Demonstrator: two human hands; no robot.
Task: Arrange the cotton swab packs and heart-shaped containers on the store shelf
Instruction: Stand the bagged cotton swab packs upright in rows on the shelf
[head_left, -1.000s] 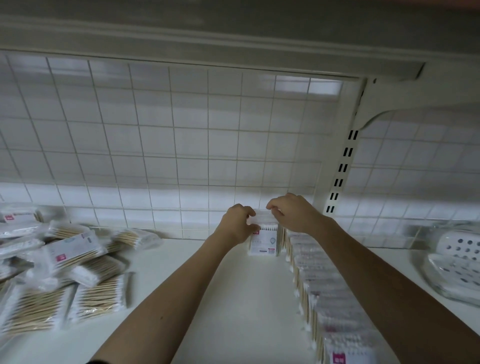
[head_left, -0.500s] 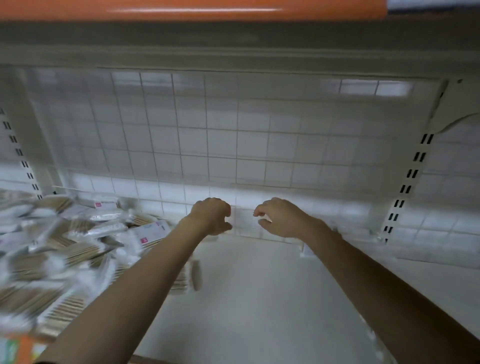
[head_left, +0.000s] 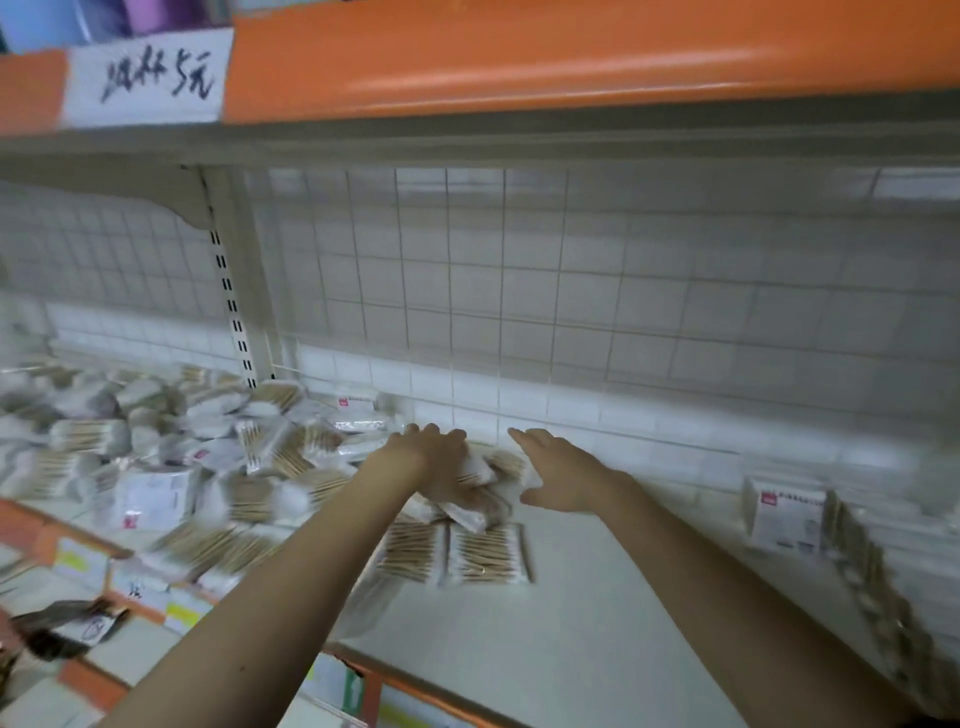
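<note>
A loose heap of cotton swab packs (head_left: 171, 457) covers the left part of the white shelf (head_left: 597, 597). My left hand (head_left: 431, 457) lies with straight fingers on top of the packs at the heap's right edge (head_left: 483, 467). My right hand (head_left: 561, 473) hovers just right of those packs, fingers stretched out, holding nothing. Two packs (head_left: 457, 553) lie flat side by side below my hands. At the right, a row of upright packs (head_left: 789, 514) runs toward the front edge. No heart-shaped container is in view.
A wire grid over white tiles (head_left: 571, 312) backs the shelf. The orange edge of the upper shelf (head_left: 519, 57) carries a handwritten price label (head_left: 150, 78). A slotted upright (head_left: 234, 312) stands at the back left. Lower shelf goods show at the bottom left.
The view has swung left from the upright row to the heap. Both hands let go of the standing pack and now reach with straight fingers over the heap's right edge.
</note>
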